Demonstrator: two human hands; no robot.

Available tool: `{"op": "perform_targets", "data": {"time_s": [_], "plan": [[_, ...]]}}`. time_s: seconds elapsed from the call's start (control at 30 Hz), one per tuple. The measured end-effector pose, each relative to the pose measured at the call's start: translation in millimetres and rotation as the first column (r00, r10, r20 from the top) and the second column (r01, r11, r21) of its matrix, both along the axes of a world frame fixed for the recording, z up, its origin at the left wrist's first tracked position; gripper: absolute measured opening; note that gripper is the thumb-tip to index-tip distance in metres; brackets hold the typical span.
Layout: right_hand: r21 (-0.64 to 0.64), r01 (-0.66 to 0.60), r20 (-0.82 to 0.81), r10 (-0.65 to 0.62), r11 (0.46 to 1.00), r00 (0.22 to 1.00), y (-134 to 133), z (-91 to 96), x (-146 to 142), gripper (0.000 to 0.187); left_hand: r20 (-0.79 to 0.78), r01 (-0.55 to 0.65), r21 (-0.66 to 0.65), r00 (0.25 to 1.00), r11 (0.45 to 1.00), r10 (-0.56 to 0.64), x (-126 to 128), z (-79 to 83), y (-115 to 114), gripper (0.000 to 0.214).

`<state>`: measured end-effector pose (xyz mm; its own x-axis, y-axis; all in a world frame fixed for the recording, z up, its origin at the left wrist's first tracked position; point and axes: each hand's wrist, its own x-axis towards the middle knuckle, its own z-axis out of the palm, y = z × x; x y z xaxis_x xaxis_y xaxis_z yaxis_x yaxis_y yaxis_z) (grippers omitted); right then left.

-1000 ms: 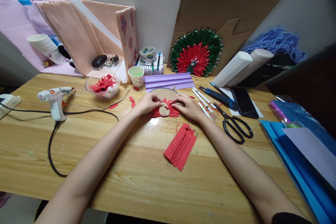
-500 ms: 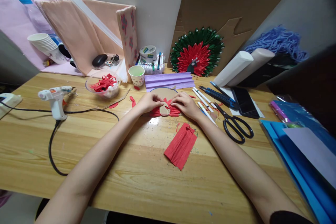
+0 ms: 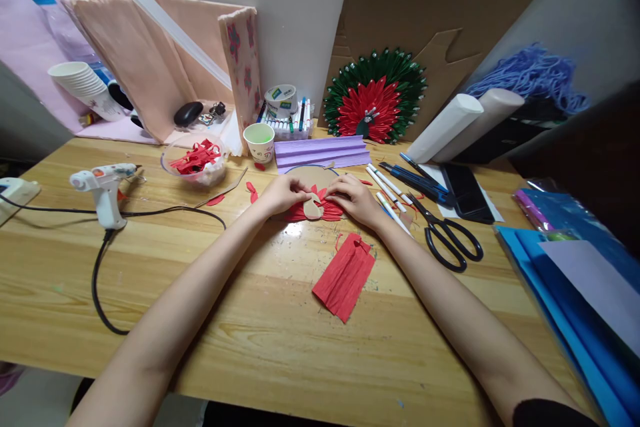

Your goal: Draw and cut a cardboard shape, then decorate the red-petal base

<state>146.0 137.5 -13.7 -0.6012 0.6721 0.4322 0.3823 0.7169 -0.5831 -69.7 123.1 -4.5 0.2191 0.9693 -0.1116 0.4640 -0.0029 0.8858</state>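
Red crepe paper petals (image 3: pixel 331 213) are layered over the lower part of a round cardboard piece (image 3: pixel 313 175) on the table. A small tan cardboard cutout (image 3: pixel 313 209) sits at the middle of the petals. From the left, my left hand (image 3: pixel 289 195) has its fingers closed together at the petals beside the cutout; what lies between the fingertips is hidden. On the other side, my right hand (image 3: pixel 354 197) pinches a red paper petal, its fingers bent down. Nearer to me lies a folded strip of red crepe paper (image 3: pixel 345 278).
To the left, a glue gun (image 3: pixel 103 190) stands with its black cord across the table. Behind are a bowl of red scraps (image 3: pixel 194 160) and a paper cup (image 3: pixel 259 141). Scissors (image 3: pixel 450 237), white markers (image 3: pixel 387 187) and a phone (image 3: pixel 467 193) lie right. A red-green paper peacock (image 3: pixel 375 100) leans on cardboard.
The view has shifted very slightly. Both hands stay in nearly the same place at the petals, with no clear change in their hold.
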Motion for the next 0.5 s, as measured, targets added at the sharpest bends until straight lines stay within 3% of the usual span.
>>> {"op": "perform_targets", "data": {"time_s": [0.5], "plan": [[0.000, 0.006, 0.014, -0.005, 1.000, 1.000, -2.3, 3.5, -0.6, 0.009, -0.028, -0.006, 0.042, 1.000, 0.999, 0.007, 0.2, 0.0, -0.7, 0.019]]}}
